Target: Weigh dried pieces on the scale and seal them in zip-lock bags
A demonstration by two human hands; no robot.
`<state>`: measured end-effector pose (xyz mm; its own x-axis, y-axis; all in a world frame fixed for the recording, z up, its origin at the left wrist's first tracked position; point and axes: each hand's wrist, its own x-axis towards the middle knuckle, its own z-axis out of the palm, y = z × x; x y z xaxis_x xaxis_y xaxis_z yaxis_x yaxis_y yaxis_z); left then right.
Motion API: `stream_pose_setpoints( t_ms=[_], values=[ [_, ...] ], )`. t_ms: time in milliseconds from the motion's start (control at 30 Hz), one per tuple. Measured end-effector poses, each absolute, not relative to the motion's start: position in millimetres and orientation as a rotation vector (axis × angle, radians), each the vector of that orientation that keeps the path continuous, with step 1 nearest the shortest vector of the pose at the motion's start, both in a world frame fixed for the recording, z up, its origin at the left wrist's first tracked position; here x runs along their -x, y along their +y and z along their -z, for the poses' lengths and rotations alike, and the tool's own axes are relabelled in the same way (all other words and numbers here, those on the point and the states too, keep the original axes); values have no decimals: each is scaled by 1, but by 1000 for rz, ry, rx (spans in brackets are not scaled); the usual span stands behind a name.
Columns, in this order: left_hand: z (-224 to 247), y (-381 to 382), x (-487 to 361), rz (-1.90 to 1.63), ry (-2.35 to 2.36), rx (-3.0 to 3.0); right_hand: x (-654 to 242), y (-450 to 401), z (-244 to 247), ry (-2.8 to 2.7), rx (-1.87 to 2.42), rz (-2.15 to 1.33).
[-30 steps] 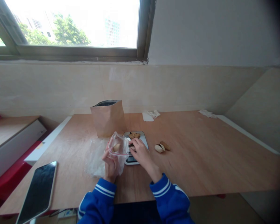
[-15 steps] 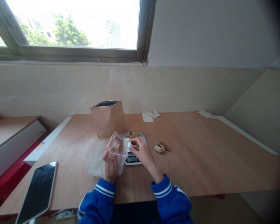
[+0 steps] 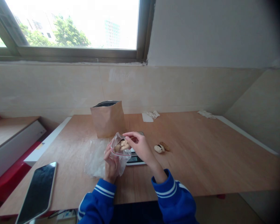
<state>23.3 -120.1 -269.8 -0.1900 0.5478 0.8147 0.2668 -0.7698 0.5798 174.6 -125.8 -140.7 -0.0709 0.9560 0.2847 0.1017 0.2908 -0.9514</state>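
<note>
My left hand [image 3: 111,166] is closed around a clear zip bag [image 3: 124,160] with a red seal line, its mouth held open. Inside the bag shows a brownish nut-like piece [image 3: 117,148]. At the mouth, my right hand [image 3: 143,148] pinches a pale tan, lumpy piece [image 3: 125,144] that looks like a peanut in its shell. Below and behind that hand lies a small digital scale [image 3: 135,160], its platform mostly hidden. To the right, a large pistachio-shaped piece [image 3: 159,149] rests beside a brown peanut-shaped piece [image 3: 165,146].
A brown paper pouch [image 3: 108,121] stands upright behind the hands. Clear plastic bags [image 3: 95,160] lie left of my left hand. A tablet or large phone [image 3: 38,189] is at the table's left front. White paper [image 3: 147,117] and crumpled tissue [image 3: 155,114] lie near the wall.
My right hand has moved from above the scale to the bag's mouth, bringing the tan piece with it. The bag has shifted slightly right in my left hand.
</note>
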Motion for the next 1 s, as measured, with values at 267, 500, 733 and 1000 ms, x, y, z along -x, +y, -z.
stream_pose_setpoints(
  t_ms=[267,500,733,1000],
  values=[
    [265,-124,-24,-2004,958,-1974,-171,-133,131,-1837,1140,-930],
    [257,-125,-24,-2068,877,-2007,-183,-107,149,-1599,1190,-480],
    [260,-125,-22,-2130,927,-1923,-199,-67,224,-1912,1501,-232],
    [260,-126,-23,-2137,997,-1941,-194,-78,205,-1654,1371,-400]
  ],
)
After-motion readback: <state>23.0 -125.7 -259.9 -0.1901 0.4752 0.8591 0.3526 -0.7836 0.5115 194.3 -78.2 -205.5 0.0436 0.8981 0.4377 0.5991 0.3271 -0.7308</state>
